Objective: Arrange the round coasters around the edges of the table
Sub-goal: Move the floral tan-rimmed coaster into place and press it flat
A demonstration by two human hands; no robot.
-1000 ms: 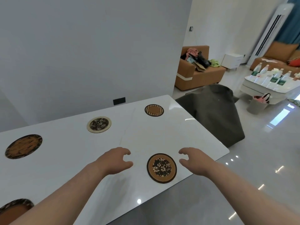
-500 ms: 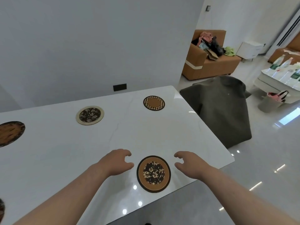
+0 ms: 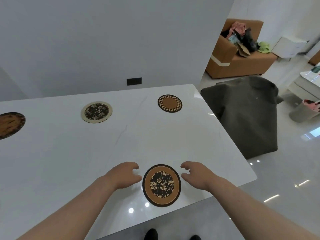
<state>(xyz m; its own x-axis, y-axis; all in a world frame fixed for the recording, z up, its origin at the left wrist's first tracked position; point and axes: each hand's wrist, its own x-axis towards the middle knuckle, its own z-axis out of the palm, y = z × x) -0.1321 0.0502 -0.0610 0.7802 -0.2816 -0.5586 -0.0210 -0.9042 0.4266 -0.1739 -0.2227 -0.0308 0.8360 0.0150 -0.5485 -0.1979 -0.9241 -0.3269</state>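
A brown round coaster with a dark floral centre (image 3: 161, 185) lies flat near the front edge of the white table (image 3: 72, 153). My left hand (image 3: 123, 174) hovers just left of it and my right hand (image 3: 196, 174) just right of it; both have curled, parted fingers and hold nothing. Along the far edge lie a checker-rimmed coaster (image 3: 170, 103), a cream-rimmed floral coaster (image 3: 96, 111) and a dark brown coaster (image 3: 10, 125), cut off at the left border.
A chair draped in dark grey cloth (image 3: 245, 116) stands off the table's right end. Behind it is an orange sofa with clothes (image 3: 240, 49). A grey wall with a black socket (image 3: 134, 81) runs behind the table. The glossy floor lies to the right.
The view has tilted and shifted, so the floral coaster sits more central. Both hands stay beside it, a little closer to its rim. The coaster itself has not visibly moved on the table.
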